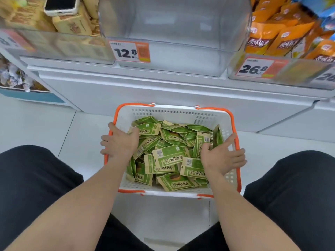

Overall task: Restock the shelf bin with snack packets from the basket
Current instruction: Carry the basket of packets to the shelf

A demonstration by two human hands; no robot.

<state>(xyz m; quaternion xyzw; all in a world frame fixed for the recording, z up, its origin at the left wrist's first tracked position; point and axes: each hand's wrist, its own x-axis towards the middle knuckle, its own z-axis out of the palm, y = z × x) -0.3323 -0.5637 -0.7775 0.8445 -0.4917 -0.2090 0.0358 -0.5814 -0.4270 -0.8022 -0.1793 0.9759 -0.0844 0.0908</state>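
Green packets (168, 156), axes mixed, in basket (174, 113)

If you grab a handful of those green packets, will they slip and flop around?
Probably slippery: the green packets look glossy and lie loose, overlapping in the basket. Likely light and bendy, since several look thin and creased. A big handful may spill.

Head view, looking steeply down, near basket (174, 113).
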